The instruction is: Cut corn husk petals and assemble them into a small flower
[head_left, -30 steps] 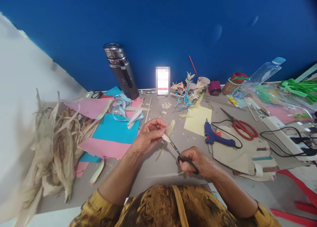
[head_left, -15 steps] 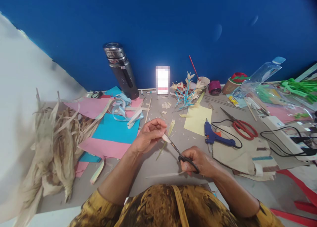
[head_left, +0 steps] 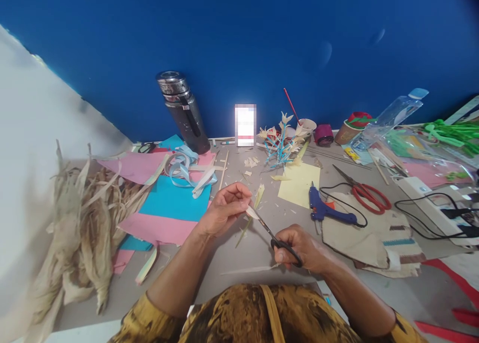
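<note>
Pinched in my left hand [head_left: 227, 209] is a small pale piece of husk [head_left: 252, 212], pointing down and right. My right hand [head_left: 297, 246] grips black-handled scissors [head_left: 286, 250], whose blades reach up and left to the edge of that piece. Under my hands, a green-tinged husk strip [head_left: 258, 197] and small scraps lie on the grey table [head_left: 239, 257]. Behind them stands a bunch of pale husk flowers [head_left: 283, 143] on blue-wrapped stems.
A dark flask [head_left: 185, 113] stands at the back left, above blue felt [head_left: 174, 198] and dried husks [head_left: 75, 233]. On the right are a blue glue gun [head_left: 331, 212], red-handled scissors [head_left: 370, 198], a power strip [head_left: 430, 211] and a plastic bottle [head_left: 396, 113].
The view has tilted slightly, so most things sit a little lower. Both hands keep nearly the same pose, with the scissor blades still at the husk piece.
</note>
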### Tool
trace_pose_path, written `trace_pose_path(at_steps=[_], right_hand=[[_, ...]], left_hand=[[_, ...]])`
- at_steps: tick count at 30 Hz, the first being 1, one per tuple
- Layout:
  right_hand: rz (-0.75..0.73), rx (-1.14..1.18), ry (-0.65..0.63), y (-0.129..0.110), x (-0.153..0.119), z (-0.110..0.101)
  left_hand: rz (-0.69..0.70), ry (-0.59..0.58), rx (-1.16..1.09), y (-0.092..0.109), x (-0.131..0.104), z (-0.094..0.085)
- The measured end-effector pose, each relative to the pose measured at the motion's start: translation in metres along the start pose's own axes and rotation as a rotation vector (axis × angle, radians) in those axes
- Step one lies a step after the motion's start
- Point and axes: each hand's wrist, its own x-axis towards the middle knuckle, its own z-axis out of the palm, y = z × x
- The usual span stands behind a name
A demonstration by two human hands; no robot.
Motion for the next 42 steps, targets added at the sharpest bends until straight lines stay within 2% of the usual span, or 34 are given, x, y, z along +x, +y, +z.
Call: trace_pose_path(at_steps=[7, 14, 17, 20, 26, 33, 38, 42], right_hand=[[0.000, -0.009, 0.069, 0.000, 0.002, 0.003], [-0.097, 0.176, 0.367, -0.012, 0.016, 0.009], [-0.087, 0.301, 0.490, -0.018, 0.028, 0.012], [-0.153, 0.402, 0.576, -0.025, 0.041, 0.018], [-0.298, 0.440, 0.636, -0.040, 0.060, 0.027], [-0.317, 0.433, 0.718, -0.046, 0.071, 0.031], [-0.275, 0.397, 0.746, -0.053, 0.069, 0.031], [-0.252, 0.351, 0.789, -0.056, 0.064, 0.028]], left_hand=[[0.003, 0.048, 0.006, 0.000, 0.001, 0.002], [0.047, 0.229, -0.092, -0.006, 0.005, 0.007], [0.062, 0.245, -0.161, -0.011, 0.005, 0.010], [0.037, 0.255, -0.205, -0.016, 0.003, 0.015], [-0.050, 0.297, -0.334, -0.025, 0.002, 0.024], [-0.109, 0.285, -0.441, -0.034, 0.001, 0.027], [-0.145, 0.272, -0.393, -0.034, 0.000, 0.027], [-0.113, 0.281, -0.227, -0.033, -0.001, 0.028]])
